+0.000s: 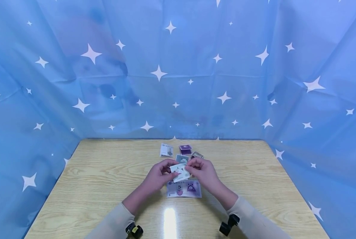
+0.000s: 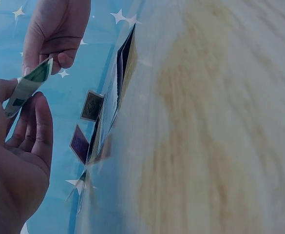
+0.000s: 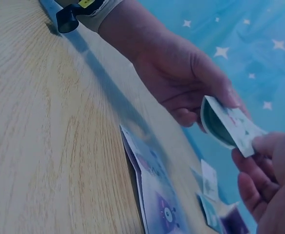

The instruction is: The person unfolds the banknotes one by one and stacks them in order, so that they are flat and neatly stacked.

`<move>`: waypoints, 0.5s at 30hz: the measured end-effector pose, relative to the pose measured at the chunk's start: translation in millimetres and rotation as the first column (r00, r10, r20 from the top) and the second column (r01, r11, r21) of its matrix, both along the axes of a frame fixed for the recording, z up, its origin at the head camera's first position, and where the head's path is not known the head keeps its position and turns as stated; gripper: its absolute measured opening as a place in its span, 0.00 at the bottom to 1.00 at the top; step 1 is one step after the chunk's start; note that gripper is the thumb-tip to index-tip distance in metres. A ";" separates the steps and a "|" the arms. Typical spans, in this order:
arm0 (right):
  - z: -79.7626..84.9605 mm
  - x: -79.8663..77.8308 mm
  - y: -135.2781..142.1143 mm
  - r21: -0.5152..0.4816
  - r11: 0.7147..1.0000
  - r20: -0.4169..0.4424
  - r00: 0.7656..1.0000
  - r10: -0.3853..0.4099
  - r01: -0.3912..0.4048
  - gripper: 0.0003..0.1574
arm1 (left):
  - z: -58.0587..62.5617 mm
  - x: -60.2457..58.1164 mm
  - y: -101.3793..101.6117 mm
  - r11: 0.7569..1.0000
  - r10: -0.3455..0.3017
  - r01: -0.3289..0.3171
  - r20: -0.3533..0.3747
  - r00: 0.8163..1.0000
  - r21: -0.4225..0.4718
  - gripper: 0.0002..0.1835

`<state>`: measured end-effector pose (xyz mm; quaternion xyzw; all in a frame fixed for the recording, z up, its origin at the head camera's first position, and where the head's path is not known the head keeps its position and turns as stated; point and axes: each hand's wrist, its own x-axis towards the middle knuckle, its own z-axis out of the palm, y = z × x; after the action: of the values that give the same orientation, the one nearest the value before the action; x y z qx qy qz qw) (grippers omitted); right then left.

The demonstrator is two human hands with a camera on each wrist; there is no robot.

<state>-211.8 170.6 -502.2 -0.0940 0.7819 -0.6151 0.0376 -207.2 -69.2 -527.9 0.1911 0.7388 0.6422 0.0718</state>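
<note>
A white and green play banknote (image 1: 180,172), bent over on itself, is held above the table between both hands. My left hand (image 1: 161,176) pinches its left side, thumb on the printed face. The right hand (image 1: 205,173) pinches the right edge between thumb and fingers. In the right wrist view the folded note (image 3: 230,124) curves open, showing a green inner side. Beneath the hands lies a purple banknote (image 1: 184,192) marked 5, and its edge in the right wrist view looks folded or doubled.
Behind the hands lie several folded notes: a pale one marked 1 (image 1: 166,150), a dark purple one (image 1: 185,149), a brownish one (image 1: 197,155) and a teal one (image 1: 182,159). They rest on a wooden table (image 1: 106,179) before a blue star-patterned curtain (image 1: 193,99).
</note>
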 end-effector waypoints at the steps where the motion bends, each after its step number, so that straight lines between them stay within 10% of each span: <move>1: 0.7 0.6 0.1 -0.003 1.000 -0.003 1.000 -0.003 0.003 0.04 | -0.3 -0.3 -0.2 1.000 -0.005 0.005 -0.003 1.000 -0.001 0.19; 15: 1.6 3.2 4.2 -0.040 0.997 0.007 0.998 -0.062 0.062 0.03 | -0.2 -2.4 -3.5 1.000 -0.002 0.001 -0.039 0.999 -0.015 0.16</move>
<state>-208.6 174.8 -500.5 -0.0686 0.7718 -0.6318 0.0189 -209.6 -72.7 -528.0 0.2036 0.7446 0.6329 0.0593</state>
